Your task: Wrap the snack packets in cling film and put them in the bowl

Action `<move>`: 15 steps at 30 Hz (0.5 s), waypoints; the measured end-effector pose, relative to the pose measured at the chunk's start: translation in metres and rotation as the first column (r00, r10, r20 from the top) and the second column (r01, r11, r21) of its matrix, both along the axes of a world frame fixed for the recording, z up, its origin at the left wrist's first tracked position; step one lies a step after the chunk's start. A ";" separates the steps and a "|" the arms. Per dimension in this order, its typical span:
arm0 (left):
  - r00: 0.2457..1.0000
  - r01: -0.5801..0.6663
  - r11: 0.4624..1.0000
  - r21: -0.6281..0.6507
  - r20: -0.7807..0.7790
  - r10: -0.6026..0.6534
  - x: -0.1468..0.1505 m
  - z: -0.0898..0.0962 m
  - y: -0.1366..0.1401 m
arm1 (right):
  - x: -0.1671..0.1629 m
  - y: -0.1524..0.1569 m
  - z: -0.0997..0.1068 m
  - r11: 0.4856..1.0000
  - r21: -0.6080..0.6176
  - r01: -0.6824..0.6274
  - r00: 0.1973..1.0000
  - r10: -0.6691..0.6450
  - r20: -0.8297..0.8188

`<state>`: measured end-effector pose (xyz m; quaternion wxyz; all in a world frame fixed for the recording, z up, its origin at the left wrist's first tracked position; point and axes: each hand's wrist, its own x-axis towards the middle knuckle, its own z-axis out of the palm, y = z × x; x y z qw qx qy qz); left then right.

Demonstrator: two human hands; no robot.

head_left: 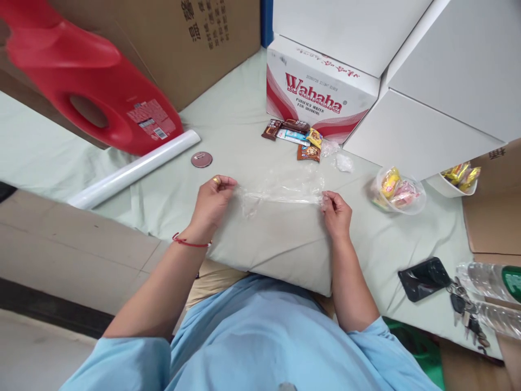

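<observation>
A clear sheet of plastic wrap (285,187) stretches between my two hands, low over the cloth-covered table. My left hand (214,200) pinches its left end between thumb and fingers. At the opposite end, my right hand (337,213) is closed on the gathered film. Beyond the film lie several small wrapped snacks (307,153), in brown, blue and yellow packets, with crumpled clear plastic (344,163) beside them. A long white roll (138,169) rests to the left of my left hand, and a round brownish disc (201,159) lies close by.
A red jug (134,117) and a cardboard box (163,32) stand at the back left. The Wahaha water carton (325,95) is at the back. To the right are a clear bowl of snacks (419,198), a white bowl (470,190), a phone (423,278), keys (466,309) and bottles (484,278).
</observation>
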<state>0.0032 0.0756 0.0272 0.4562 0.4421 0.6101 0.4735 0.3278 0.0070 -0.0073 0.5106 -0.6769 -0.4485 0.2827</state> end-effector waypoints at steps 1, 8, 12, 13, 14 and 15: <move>1.000 -0.009 1.000 0.025 -0.028 0.010 -0.002 0.004 0.003 | 0.000 0.000 -0.001 1.000 0.019 -0.004 1.000 0.004 0.024; 0.844 0.250 0.968 0.028 -0.497 -0.204 0.016 0.014 0.032 | -0.001 -0.001 0.000 0.993 0.050 -0.105 0.982 0.095 0.166; 0.756 0.301 0.951 -0.069 -0.591 -0.282 0.030 0.000 0.047 | 0.000 -0.001 0.000 0.992 0.019 -0.121 0.984 0.117 0.134; 0.797 0.280 0.958 -0.055 -0.543 -0.264 0.031 -0.002 0.050 | 0.000 -0.001 0.000 0.994 0.013 -0.105 0.987 0.103 0.122; 0.846 0.246 0.969 -0.034 -0.481 -0.232 0.031 -0.004 0.052 | 0.001 0.000 0.000 0.996 0.005 -0.084 0.991 0.083 0.109; 0.889 0.206 0.978 -0.018 -0.414 -0.195 0.032 -0.006 0.053 | 0.001 0.000 0.000 0.998 -0.005 -0.061 0.993 0.061 0.100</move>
